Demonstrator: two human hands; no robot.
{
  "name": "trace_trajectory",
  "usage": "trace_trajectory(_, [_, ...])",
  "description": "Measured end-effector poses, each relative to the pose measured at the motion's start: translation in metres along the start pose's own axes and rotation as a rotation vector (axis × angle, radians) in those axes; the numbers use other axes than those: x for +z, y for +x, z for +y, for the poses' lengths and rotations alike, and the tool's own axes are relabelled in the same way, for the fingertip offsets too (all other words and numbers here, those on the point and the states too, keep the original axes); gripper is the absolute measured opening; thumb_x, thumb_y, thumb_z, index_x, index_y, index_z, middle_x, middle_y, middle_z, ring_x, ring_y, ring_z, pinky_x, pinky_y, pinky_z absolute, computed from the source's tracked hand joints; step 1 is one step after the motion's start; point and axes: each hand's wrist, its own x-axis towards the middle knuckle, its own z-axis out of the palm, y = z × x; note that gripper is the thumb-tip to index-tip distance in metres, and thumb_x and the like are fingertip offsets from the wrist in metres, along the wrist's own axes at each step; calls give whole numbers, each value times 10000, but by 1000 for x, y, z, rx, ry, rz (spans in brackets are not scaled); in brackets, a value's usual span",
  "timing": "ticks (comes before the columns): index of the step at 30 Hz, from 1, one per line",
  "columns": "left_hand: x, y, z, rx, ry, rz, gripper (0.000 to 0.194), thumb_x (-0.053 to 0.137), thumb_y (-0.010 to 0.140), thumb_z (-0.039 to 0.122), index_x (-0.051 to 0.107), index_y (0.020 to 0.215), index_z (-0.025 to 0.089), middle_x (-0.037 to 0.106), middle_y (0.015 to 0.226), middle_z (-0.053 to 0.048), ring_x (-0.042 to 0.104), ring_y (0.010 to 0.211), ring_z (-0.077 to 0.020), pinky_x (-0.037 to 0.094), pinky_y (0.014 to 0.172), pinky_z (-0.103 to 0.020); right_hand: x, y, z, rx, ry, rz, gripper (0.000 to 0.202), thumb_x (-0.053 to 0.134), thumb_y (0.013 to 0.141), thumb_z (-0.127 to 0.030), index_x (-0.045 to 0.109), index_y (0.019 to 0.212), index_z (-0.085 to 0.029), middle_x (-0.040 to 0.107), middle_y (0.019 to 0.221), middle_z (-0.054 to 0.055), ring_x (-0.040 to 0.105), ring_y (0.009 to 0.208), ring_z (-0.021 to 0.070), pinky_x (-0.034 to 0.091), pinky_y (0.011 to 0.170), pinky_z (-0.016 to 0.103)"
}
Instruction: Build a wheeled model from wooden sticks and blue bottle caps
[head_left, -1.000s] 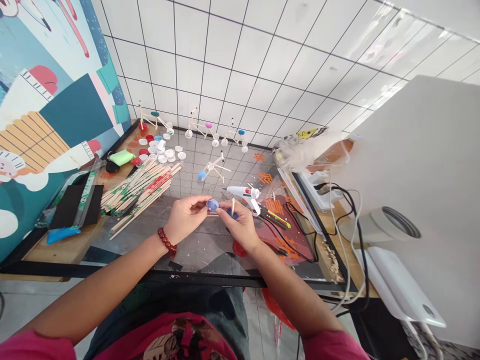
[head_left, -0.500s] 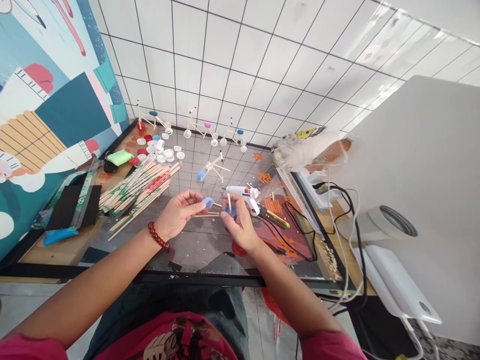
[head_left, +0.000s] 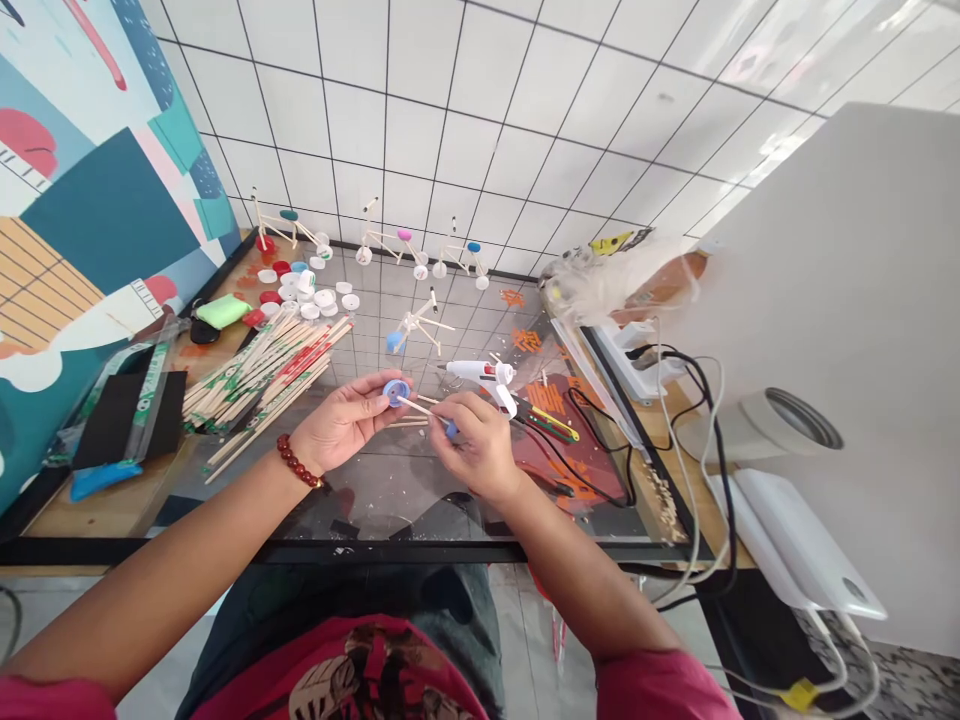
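Note:
Between the thumb and fingers of my left hand (head_left: 341,425) is a blue bottle cap (head_left: 396,392), its hollow side turned toward me. My right hand (head_left: 476,440) pinches a short wooden stick (head_left: 417,406) that points left, with its tip at the cap; I cannot tell whether it touches. A second blue cap (head_left: 451,429) shows partly under the right fingers. Beyond the hands stands a small stick frame (head_left: 415,322) with a blue cap at its left. A white glue gun (head_left: 480,374) lies just past my right hand.
Wooden sticks (head_left: 262,375) and white and red bottle caps (head_left: 324,298) lie at the left. Several stick-and-cap models (head_left: 386,238) stand along the tiled wall. A yellow cutter (head_left: 553,424), black cables (head_left: 600,500) and a power strip (head_left: 637,375) are on the right.
The stick in my right hand has swung from upright to pointing left at the blue cap. My left hand has turned that cap's hollow side toward me. The view has shifted slightly.

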Motion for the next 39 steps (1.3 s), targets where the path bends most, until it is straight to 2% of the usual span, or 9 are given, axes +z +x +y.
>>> trace_trajectory(5, [2,-2,-2,-15,37,-39,338,836,715,180,787,1044,236,769,1141,-46,715,1079,-186,568,1011,-325,-1,0,1,-8,-56,8,98,593,902,-219,678,928,-258,708,870,56,652,776,196,500,707,344])
trace_trajectory(10, [2,-2,-2,-12,23,-52,342,853,702,177,793,1035,228,779,1103,-48,724,1036,-178,583,963,-296,-2,2,-1,-79,-121,25,97,584,914,-206,673,928,-243,716,854,52,661,758,184,495,680,322])
trace_trajectory(17, [6,-3,-1,5,47,-37,371,887,660,158,797,1017,207,788,1056,-56,731,957,-160,593,896,-273,-1,0,-1,-106,-179,40,78,599,914,-194,671,921,-224,722,847,35,669,748,162,491,685,297])
trace_trajectory(20, [9,-4,-3,84,145,4,384,911,621,168,800,987,204,788,998,-57,727,910,-162,603,861,-290,0,0,-1,-94,-130,36,78,597,919,-191,664,944,-224,724,863,40,669,754,168,499,687,303])
trace_trajectory(23, [13,-5,-4,242,318,63,387,925,593,183,803,960,196,776,973,-54,718,893,-166,611,869,-317,0,2,0,-41,35,-6,88,572,939,-183,646,960,-224,715,887,49,675,810,172,531,726,306])
trace_trajectory(26, [15,-8,-4,419,491,85,371,917,591,189,800,943,176,745,1023,-62,712,918,-181,619,901,-349,-1,4,1,6,183,-40,82,554,960,-199,631,956,-226,691,900,51,664,858,172,547,768,311])
trace_trajectory(28, [15,-10,-5,489,556,68,354,899,618,203,796,954,165,724,1061,-74,713,922,-190,631,893,-363,-2,6,1,25,234,-51,83,548,973,-209,626,952,-223,672,906,51,649,863,169,541,778,313])
trace_trajectory(39, [12,-12,-8,608,607,-10,316,826,729,204,765,1037,159,689,1114,-91,722,973,-193,644,899,-353,2,4,2,63,259,-68,89,531,992,-217,611,957,-230,642,934,54,618,890,177,512,801,333])
